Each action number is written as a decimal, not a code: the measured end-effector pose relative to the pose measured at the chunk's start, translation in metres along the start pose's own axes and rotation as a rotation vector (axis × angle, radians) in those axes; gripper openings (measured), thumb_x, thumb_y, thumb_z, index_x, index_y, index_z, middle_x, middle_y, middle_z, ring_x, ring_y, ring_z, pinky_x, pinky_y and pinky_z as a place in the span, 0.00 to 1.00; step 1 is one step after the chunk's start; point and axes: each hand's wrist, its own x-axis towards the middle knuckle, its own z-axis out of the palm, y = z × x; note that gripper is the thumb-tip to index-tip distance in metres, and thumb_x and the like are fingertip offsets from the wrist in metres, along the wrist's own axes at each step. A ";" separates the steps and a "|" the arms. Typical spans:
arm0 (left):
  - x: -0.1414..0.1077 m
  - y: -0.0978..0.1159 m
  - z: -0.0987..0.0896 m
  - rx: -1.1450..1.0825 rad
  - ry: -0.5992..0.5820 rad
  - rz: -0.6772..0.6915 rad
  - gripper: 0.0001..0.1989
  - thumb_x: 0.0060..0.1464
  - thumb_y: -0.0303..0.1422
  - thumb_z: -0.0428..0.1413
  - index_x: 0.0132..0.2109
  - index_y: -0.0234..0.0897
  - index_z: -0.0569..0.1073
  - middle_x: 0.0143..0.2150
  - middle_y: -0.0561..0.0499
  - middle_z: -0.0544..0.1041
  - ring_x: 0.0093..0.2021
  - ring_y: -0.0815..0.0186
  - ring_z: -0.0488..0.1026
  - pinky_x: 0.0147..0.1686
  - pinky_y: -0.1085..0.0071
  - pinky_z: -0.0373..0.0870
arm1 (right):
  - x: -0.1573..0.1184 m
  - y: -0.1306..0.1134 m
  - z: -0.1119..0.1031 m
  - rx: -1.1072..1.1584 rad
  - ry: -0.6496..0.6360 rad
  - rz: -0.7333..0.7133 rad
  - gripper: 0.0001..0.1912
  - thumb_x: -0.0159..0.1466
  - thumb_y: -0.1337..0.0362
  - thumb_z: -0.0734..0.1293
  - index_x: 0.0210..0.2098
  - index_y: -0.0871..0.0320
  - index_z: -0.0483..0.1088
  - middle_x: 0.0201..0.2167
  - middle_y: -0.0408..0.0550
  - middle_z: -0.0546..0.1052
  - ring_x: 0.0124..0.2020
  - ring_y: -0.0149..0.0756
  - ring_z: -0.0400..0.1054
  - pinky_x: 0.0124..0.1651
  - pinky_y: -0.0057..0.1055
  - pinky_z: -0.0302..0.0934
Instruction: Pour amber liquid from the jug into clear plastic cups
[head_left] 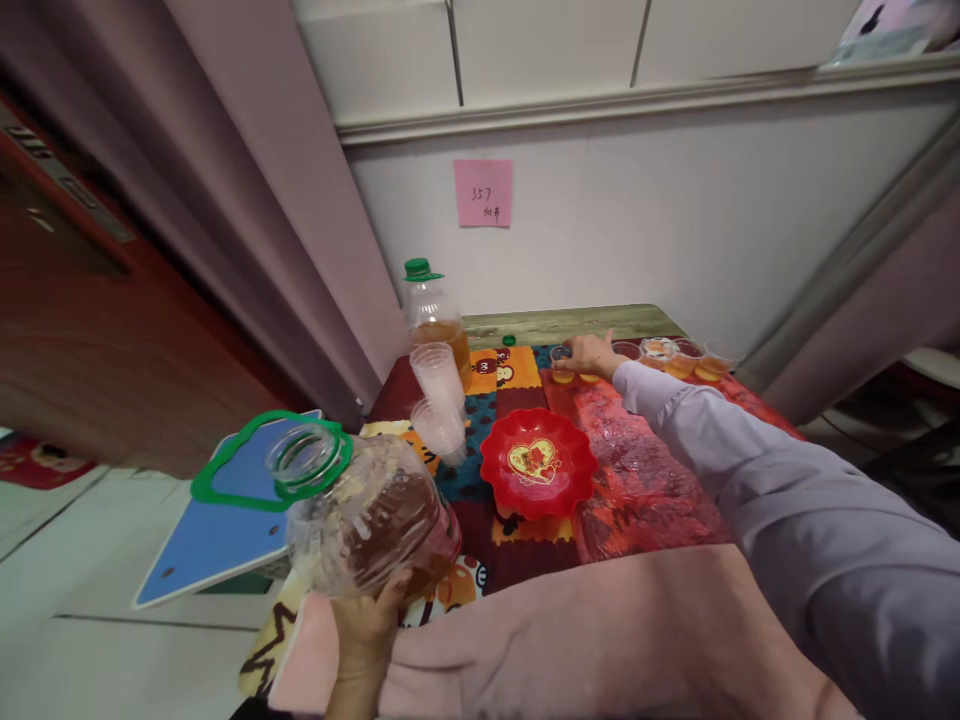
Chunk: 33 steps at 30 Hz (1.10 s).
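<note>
My left hand [367, 625] is closed on the lower part of a large clear plastic bottle [375, 520]. The bottle tilts to the left, uncapped, with brown liquid inside and a green handle [225, 465] around its neck. At the back of the table, my right hand [592, 354] has its fingers around a small clear cup [561, 368] with yellowish liquid. A row of similar cups [709, 365] stands to the right of that hand, partly hidden by the sleeve. Stacks of clear plastic cups [439, 385] are beside the held bottle.
A red scalloped dish [538, 465] with a gold heart sits mid-table on a patterned cloth. Behind the stacked cups stands a second bottle [439, 325] with a green cap. A loose green cap [509, 340] lies near the wall. Left of the table is a blue board [217, 535].
</note>
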 end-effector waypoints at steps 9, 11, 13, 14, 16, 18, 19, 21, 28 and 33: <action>-0.001 0.007 0.007 -0.079 0.139 0.022 0.47 0.45 0.67 0.64 0.60 0.35 0.73 0.45 0.41 0.84 0.50 0.47 0.83 0.56 0.49 0.78 | -0.042 -0.056 -0.038 0.332 0.379 -0.410 0.23 0.69 0.52 0.71 0.57 0.60 0.79 0.53 0.61 0.83 0.56 0.54 0.77 0.64 0.53 0.63; 0.000 0.009 0.009 -0.105 0.145 0.032 0.48 0.44 0.66 0.64 0.60 0.34 0.73 0.48 0.38 0.84 0.52 0.46 0.83 0.57 0.49 0.78 | -0.066 -0.088 -0.046 0.439 0.384 -0.690 0.16 0.71 0.56 0.70 0.52 0.57 0.81 0.48 0.54 0.84 0.48 0.45 0.79 0.54 0.40 0.69; 0.001 0.011 0.009 -0.117 0.127 0.037 0.47 0.44 0.67 0.64 0.58 0.34 0.75 0.50 0.37 0.84 0.53 0.44 0.82 0.58 0.47 0.77 | -0.092 -0.119 -0.049 0.438 0.334 -0.943 0.13 0.71 0.58 0.70 0.52 0.54 0.81 0.47 0.51 0.84 0.47 0.40 0.78 0.51 0.35 0.68; 0.002 0.012 0.009 -0.119 0.110 0.041 0.45 0.44 0.67 0.64 0.55 0.35 0.77 0.49 0.37 0.84 0.53 0.43 0.82 0.58 0.46 0.77 | -0.105 -0.134 -0.049 0.402 0.297 -1.014 0.13 0.71 0.58 0.71 0.53 0.53 0.81 0.49 0.51 0.83 0.48 0.40 0.78 0.50 0.34 0.68; 0.003 0.015 0.008 -0.123 0.058 0.048 0.39 0.44 0.67 0.63 0.48 0.36 0.80 0.45 0.38 0.85 0.51 0.43 0.82 0.56 0.46 0.78 | -0.126 -0.158 -0.049 0.289 0.215 -1.049 0.16 0.71 0.59 0.72 0.57 0.53 0.79 0.54 0.51 0.82 0.51 0.42 0.78 0.48 0.32 0.67; 0.003 0.018 0.009 -0.131 0.044 0.045 0.38 0.45 0.67 0.62 0.45 0.37 0.80 0.43 0.38 0.85 0.50 0.42 0.83 0.56 0.44 0.78 | -0.140 -0.175 -0.047 0.161 0.143 -0.998 0.16 0.72 0.61 0.71 0.58 0.53 0.78 0.56 0.53 0.81 0.51 0.43 0.78 0.45 0.32 0.66; 0.003 0.020 0.009 -0.140 0.059 0.039 0.39 0.45 0.68 0.62 0.47 0.36 0.80 0.44 0.37 0.85 0.51 0.41 0.82 0.57 0.43 0.77 | -0.145 -0.181 -0.046 0.105 0.115 -0.966 0.15 0.73 0.62 0.69 0.58 0.54 0.79 0.55 0.53 0.82 0.50 0.43 0.78 0.44 0.31 0.65; 0.003 0.024 0.011 -0.179 0.088 0.025 0.43 0.44 0.68 0.63 0.52 0.34 0.78 0.48 0.35 0.85 0.54 0.39 0.82 0.58 0.42 0.76 | -0.150 -0.188 -0.045 0.028 0.077 -0.914 0.13 0.76 0.64 0.65 0.54 0.55 0.80 0.52 0.54 0.83 0.48 0.43 0.79 0.42 0.31 0.64; 0.003 0.037 0.011 -0.311 0.062 -0.007 0.50 0.43 0.66 0.66 0.61 0.33 0.70 0.49 0.35 0.84 0.51 0.43 0.83 0.51 0.49 0.80 | -0.147 -0.191 -0.039 0.023 0.090 -0.848 0.12 0.75 0.64 0.66 0.49 0.57 0.82 0.50 0.56 0.85 0.49 0.45 0.79 0.43 0.31 0.63; 0.002 0.042 0.010 -0.344 0.049 -0.025 0.47 0.43 0.65 0.66 0.59 0.34 0.69 0.49 0.36 0.84 0.51 0.44 0.83 0.51 0.51 0.80 | -0.144 -0.188 -0.036 0.074 0.122 -0.829 0.11 0.73 0.65 0.68 0.46 0.57 0.83 0.47 0.55 0.86 0.48 0.44 0.79 0.45 0.31 0.63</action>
